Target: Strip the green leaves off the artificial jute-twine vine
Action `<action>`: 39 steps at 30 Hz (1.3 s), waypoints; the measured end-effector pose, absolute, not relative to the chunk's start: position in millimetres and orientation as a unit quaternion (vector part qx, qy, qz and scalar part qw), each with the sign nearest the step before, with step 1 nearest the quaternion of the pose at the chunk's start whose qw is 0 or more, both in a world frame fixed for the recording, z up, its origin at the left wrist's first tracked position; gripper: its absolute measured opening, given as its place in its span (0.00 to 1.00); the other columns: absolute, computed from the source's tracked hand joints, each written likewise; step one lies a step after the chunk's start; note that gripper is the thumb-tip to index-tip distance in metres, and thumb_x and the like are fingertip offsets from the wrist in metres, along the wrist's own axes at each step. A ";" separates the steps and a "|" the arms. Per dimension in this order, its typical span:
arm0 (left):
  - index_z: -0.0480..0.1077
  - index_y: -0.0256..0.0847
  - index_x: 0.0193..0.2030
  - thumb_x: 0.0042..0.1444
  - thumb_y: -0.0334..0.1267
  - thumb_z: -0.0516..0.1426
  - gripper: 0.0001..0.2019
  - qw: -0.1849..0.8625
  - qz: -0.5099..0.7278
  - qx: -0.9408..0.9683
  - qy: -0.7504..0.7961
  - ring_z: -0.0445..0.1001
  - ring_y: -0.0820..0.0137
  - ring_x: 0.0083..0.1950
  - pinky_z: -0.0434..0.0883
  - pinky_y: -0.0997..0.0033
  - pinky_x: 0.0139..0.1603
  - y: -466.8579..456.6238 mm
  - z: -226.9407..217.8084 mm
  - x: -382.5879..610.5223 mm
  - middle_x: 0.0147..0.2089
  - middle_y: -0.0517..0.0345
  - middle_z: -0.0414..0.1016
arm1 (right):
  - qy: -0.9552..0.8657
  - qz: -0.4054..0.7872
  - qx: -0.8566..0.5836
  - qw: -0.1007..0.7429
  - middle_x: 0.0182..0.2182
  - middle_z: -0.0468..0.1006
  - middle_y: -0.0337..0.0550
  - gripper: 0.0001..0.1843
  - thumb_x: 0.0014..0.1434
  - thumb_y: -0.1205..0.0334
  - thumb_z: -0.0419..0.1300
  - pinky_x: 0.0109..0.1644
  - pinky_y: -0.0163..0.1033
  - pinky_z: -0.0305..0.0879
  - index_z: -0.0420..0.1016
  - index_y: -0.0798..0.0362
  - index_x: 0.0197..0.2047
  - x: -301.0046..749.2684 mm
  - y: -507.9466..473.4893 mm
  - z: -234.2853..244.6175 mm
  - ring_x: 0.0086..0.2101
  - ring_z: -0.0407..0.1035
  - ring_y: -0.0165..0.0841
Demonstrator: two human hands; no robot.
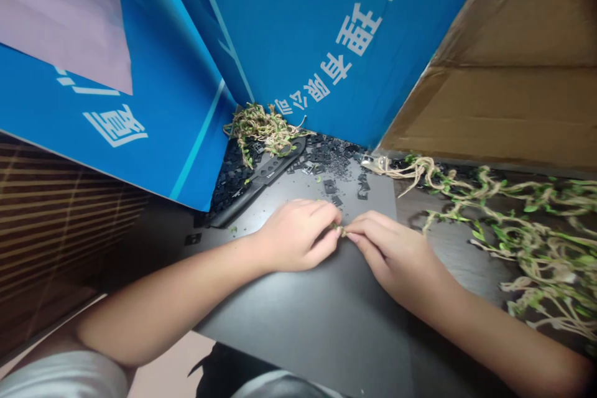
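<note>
My left hand (305, 233) and my right hand (392, 255) meet over the grey board (321, 317), fingertips almost touching. Between them is a short piece of beige twine (344, 232) with a bit of green on it. Each hand pinches it between thumb and fingers, and most of it is hidden. Behind my left hand lies a long black tool (261, 183) with holes along its upper part; its kind is unclear. A tangled pile of leafy twine (263, 127) rests against the tool's far end.
Small dark square pieces (330, 186) and black grains (338, 158) are strewn at the back. More leafy twine (527, 217) spreads across the right side, its tied end (373, 163) near the corner. Blue printed panels (298, 25) and a brown cardboard box (513, 93) stand behind.
</note>
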State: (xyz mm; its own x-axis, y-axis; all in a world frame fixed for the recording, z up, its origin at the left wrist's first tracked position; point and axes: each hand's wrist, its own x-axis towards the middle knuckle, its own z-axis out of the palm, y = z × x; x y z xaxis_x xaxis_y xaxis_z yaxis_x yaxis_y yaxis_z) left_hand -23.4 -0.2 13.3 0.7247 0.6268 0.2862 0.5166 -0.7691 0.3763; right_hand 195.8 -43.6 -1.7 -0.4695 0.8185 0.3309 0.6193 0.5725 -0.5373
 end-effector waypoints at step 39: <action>0.61 0.36 0.63 0.55 0.37 0.54 0.27 0.128 0.322 0.915 0.207 0.74 0.54 0.54 0.71 0.49 0.55 -3.2 14.2 -21.6 0.53 0.42 0.75 | -0.857 -0.015 -0.392 0.334 0.23 0.74 0.35 0.10 0.70 0.63 0.58 0.32 0.37 0.55 0.81 0.51 0.39 199.7 -43.1 -14.6 0.24 0.67 0.26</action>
